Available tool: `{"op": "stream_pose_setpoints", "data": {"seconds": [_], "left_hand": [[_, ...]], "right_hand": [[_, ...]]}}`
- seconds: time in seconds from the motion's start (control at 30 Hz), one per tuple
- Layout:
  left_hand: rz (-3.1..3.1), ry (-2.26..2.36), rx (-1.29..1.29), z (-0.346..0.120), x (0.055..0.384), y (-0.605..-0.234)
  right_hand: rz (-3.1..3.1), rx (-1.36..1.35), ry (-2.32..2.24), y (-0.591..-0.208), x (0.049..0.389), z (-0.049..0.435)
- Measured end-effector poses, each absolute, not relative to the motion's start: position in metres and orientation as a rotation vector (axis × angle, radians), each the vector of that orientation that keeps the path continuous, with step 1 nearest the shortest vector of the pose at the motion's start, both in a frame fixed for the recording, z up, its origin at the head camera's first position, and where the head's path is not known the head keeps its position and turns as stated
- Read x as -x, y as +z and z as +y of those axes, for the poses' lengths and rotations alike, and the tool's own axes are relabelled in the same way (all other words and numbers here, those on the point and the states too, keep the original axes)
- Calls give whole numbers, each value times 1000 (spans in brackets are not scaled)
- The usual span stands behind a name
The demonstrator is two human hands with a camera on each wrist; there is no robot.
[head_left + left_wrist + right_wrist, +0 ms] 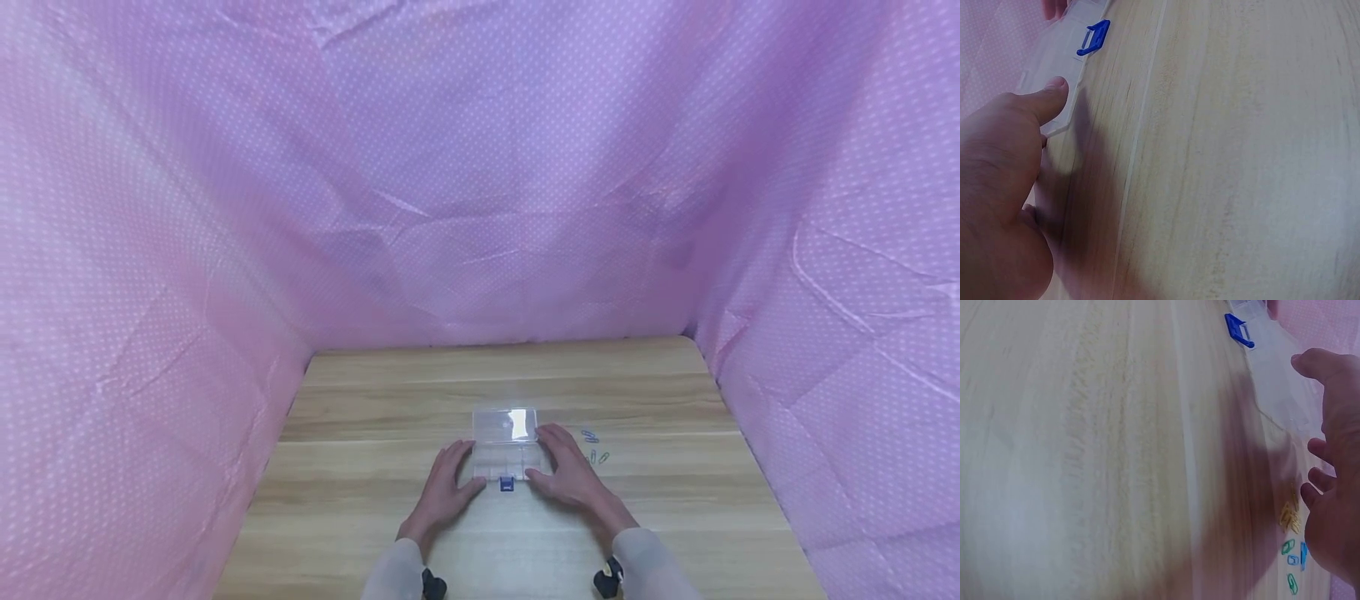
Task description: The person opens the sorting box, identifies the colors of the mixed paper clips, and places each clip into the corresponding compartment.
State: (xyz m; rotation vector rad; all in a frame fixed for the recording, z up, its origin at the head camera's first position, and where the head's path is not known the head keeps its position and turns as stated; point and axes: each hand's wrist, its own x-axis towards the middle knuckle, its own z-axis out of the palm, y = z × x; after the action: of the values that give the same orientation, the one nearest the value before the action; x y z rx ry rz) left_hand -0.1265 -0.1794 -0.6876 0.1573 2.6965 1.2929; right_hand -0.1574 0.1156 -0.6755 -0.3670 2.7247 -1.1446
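Observation:
A clear plastic box (491,461) with inner compartments lies on the table, its transparent lid (491,423) folded back away from me. A blue latch (507,483) sits at the middle of the front edge. My left hand (444,496) holds the box's left end, thumb at the front corner and fingers along the side. Around the right end is my right hand (570,475), its thumb over the front part and fingertips close to the hinge line. In the right wrist view, that thumb overlaps the box (1279,381), while the other fingers bend beside its end.
Right of the box, beyond my right hand, lie several paper clips (593,456), blue and green ones among them. A small yellow pile (1289,517) lies beside them. Pink dotted cloth (517,208) rises behind the wooden table (360,467) and along both sides.

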Motion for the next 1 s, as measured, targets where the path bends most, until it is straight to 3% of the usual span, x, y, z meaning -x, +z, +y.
{"op": "stream_pose_setpoints", "data": {"seconds": [0.47, 1.0], "left_hand": [[2711, 1278, -166, -180, 126, -691], [2712, 1291, -161, -179, 127, -692]], "right_hand": [[2831, 446, -1177, -664, 151, 137], [2898, 295, -1258, -670, 135, 188]]}}
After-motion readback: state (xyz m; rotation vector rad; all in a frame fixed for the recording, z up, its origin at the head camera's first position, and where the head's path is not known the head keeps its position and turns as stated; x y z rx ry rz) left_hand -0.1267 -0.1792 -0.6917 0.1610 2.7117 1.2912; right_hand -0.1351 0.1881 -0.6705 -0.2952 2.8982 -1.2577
